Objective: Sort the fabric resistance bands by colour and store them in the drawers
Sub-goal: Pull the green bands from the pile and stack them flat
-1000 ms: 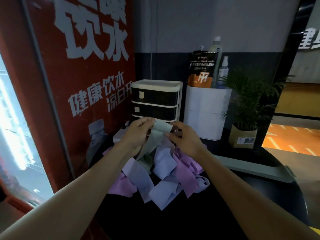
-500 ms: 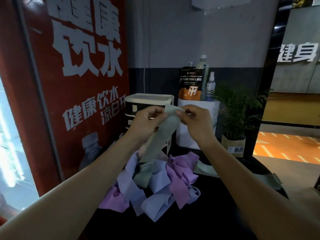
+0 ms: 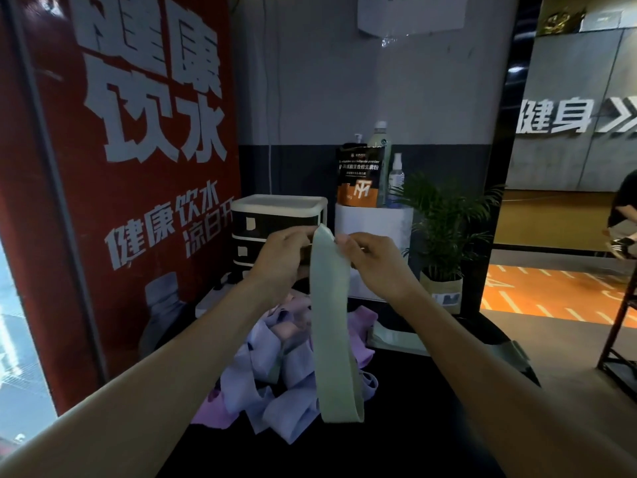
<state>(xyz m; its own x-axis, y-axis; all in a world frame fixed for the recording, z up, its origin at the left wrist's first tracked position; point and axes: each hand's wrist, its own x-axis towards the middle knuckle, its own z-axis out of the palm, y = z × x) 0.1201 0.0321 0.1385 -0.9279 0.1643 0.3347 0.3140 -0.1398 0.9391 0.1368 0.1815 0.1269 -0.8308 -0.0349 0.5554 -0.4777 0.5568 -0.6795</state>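
A pale green fabric band (image 3: 332,326) hangs straight down as a long loop, lifted clear of the pile. My left hand (image 3: 281,257) and my right hand (image 3: 372,258) both pinch its top edge, one on each side. Below it, a heap of lilac, blue-grey and pink bands (image 3: 272,374) lies on the black table (image 3: 396,443). Behind my hands stands a small drawer unit (image 3: 275,215) with a cream frame and dark drawer fronts, all shut; my left hand hides part of it.
A white box (image 3: 375,229) with a supplement pouch and bottles stands right of the drawers. A potted plant (image 3: 444,236) sits further right. A red vending machine panel (image 3: 138,167) bounds the left side. A folded pale item (image 3: 393,336) lies behind the pile.
Both hands have raised the green band higher, pulling its lower end out of the pile so it now hangs free and straight.
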